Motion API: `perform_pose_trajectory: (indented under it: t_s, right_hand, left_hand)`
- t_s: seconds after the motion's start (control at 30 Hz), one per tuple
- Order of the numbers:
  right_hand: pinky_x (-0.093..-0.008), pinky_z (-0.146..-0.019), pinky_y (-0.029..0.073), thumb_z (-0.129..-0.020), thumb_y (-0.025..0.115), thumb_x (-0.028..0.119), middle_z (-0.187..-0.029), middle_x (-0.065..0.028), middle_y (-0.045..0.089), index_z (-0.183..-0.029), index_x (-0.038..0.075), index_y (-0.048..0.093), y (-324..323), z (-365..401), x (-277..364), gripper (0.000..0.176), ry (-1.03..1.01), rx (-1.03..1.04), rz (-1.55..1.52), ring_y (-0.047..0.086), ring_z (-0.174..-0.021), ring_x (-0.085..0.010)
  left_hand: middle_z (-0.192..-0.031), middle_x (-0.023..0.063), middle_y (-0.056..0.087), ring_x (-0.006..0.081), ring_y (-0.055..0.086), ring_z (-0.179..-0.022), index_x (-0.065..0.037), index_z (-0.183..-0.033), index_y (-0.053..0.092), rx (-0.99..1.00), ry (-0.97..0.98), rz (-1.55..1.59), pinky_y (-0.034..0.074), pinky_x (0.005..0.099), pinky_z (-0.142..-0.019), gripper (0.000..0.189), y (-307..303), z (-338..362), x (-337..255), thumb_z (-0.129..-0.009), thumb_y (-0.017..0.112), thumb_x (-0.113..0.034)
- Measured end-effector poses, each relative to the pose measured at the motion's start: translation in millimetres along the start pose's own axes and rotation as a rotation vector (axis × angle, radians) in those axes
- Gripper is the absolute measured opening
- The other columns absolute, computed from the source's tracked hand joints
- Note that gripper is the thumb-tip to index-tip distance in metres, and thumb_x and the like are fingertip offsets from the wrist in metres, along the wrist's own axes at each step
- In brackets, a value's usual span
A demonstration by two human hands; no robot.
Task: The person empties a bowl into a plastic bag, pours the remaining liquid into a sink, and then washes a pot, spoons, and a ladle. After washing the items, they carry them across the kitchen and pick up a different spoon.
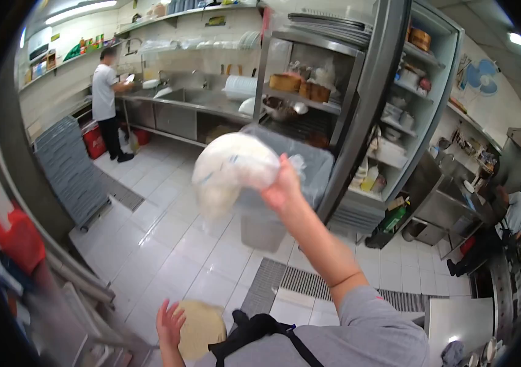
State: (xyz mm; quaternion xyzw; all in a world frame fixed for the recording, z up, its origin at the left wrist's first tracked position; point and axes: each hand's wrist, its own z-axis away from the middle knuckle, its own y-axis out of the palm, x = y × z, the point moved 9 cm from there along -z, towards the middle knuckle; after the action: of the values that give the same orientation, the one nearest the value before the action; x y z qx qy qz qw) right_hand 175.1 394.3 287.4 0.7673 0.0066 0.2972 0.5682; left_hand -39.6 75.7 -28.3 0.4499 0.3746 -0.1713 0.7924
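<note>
My right hand (pixel 282 185) is stretched far out in front of me, fingers closed on the gathered end of a white plastic bag (pixel 236 160). The bag looks full, swings out to the left and is smeared by motion, with faint blue marks on it. Behind and below it stands a grey bin (pixel 262 232) with a grey plastic liner (pixel 315 171) over its rim. My left hand (pixel 170 324) is low near my body, holding nothing, its fingers apart. Right beside it is a round beige surface (pixel 199 327).
A stack of grey crates (pixel 72 171) stands left, near a person (pixel 104 92) at the sink (pixel 184 96). Steel shelving (pixel 312 101) and an open fridge (pixel 404 110) rise behind the bin. Another person (pixel 514 214) works far right. Floor grates (pixel 303 280) cross the tiles.
</note>
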Motion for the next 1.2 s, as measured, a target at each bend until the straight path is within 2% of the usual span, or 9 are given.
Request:
perform_pose_trajectory:
  t_s: [0.07,0.17,0.33,0.47,0.57,0.9,1.0,1.13,1.2]
  right_hand:
    - [-0.0480,-0.094,0.029,-0.088,0.018,0.045,-0.124,-0.0144,0.038,-0.121,0.000,0.032,18.7,-22.7,61.5,0.058,-0.157,-0.090,0.082,0.036,-0.114,-0.0315]
    - [-0.0573,-0.088,0.031,-0.088,0.020,0.045,-0.124,-0.0149,0.037,-0.121,0.002,0.033,-6.8,-198.5,183.3,0.056,-0.413,-0.176,0.243,0.038,-0.112,-0.0356]
    - [-0.0535,-0.087,0.035,-0.087,0.024,0.042,-0.122,-0.0155,0.038,-0.120,0.004,0.034,-44.0,-329.2,352.1,0.051,-0.810,-0.257,0.235,0.040,-0.110,-0.0338]
    - [-0.0491,-0.086,0.039,-0.087,0.028,0.038,-0.120,-0.0147,0.041,-0.119,0.004,0.035,-102.0,-430.7,489.2,0.047,-1.019,-0.310,0.264,0.044,-0.106,-0.0325]
    - [-0.0416,-0.081,0.043,-0.085,0.035,0.032,-0.113,-0.0117,0.046,-0.114,0.005,0.039,-73.0,-395.1,473.5,0.039,-1.199,-0.623,0.415,0.049,-0.098,-0.0289]
    - [-0.0347,-0.081,0.038,-0.080,0.043,0.019,-0.106,-0.0095,0.050,-0.111,0.002,0.042,-165.2,-480.1,595.9,0.035,-1.562,-0.677,0.630,0.048,-0.091,-0.0212]
    - [-0.0367,-0.078,0.041,-0.077,0.045,0.016,-0.109,-0.0124,0.049,-0.110,-0.002,0.042,-139.0,-474.9,576.8,0.038,-1.502,-0.723,0.670,0.050,-0.091,-0.0253]
    - [-0.0384,-0.083,0.040,-0.072,0.050,0.016,-0.119,-0.0173,0.042,-0.112,-0.005,0.042,-191.1,-518.4,620.3,0.045,-1.008,-1.034,0.510,0.046,-0.104,-0.0309]
    - [-0.0389,-0.089,0.034,-0.073,0.051,0.019,-0.125,-0.0164,0.036,-0.118,-0.002,0.038,-189.5,-531.8,608.3,0.052,-0.622,-1.122,1.099,0.037,-0.113,-0.0290]
  left_hand:
    - [-0.104,0.0085,0.049,0.0205,0.050,-0.084,-0.013,-0.119,0.040,-0.245,-0.033,-0.072,0.043,0.0297,-0.068,0.050,-49.1,14.8,0.7,-0.079,0.046,-0.041]
    - [-0.099,0.0070,0.050,0.0191,0.050,-0.081,-0.013,-0.115,0.043,-0.367,-0.162,-0.010,0.042,0.0283,-0.065,0.044,-38.6,-108.0,48.7,-0.078,0.050,-0.036]
    - [-0.072,0.0045,0.052,0.0177,0.052,-0.062,-0.009,-0.095,0.051,-0.401,-0.331,-0.492,0.043,0.0325,-0.054,0.024,-173.3,-145.6,115.6,-0.078,0.051,-0.025]
    - [-0.072,0.0039,0.052,0.0168,0.051,-0.061,-0.010,-0.094,0.051,-0.556,-0.517,-0.580,0.043,0.0312,-0.053,0.023,-149.3,-156.4,134.7,-0.078,0.050,-0.026]
    - [-0.071,0.0035,0.051,0.0162,0.050,-0.060,-0.010,-0.094,0.051,-0.581,-0.556,-0.592,0.042,0.0303,-0.052,0.022,-103.3,-200.3,140.6,-0.078,0.049,-0.026]
    - [-0.070,0.0021,0.050,0.0141,0.049,-0.057,-0.011,-0.094,0.050,-0.645,-0.575,-0.602,0.041,0.0271,-0.048,0.021,-16.8,-294.1,147.5,-0.080,0.047,-0.026]
    - [-0.070,0.0016,0.050,0.0134,0.049,-0.056,-0.012,-0.094,0.050,-0.682,-0.587,-0.598,0.040,0.0261,-0.046,0.021,-18.1,-290.4,152.6,-0.080,0.047,-0.026]
    - [-0.069,0.0011,0.049,0.0126,0.048,-0.054,-0.012,-0.094,0.049,-0.730,-0.623,-0.576,0.040,0.0249,-0.045,0.020,-31.7,-269.6,165.4,-0.080,0.046,-0.027]
    - [-0.069,0.0008,0.049,0.0121,0.048,-0.054,-0.012,-0.094,0.049,-0.749,-0.635,-0.558,0.040,0.0242,-0.044,0.020,-41.6,-255.3,174.6,-0.081,0.046,-0.027]
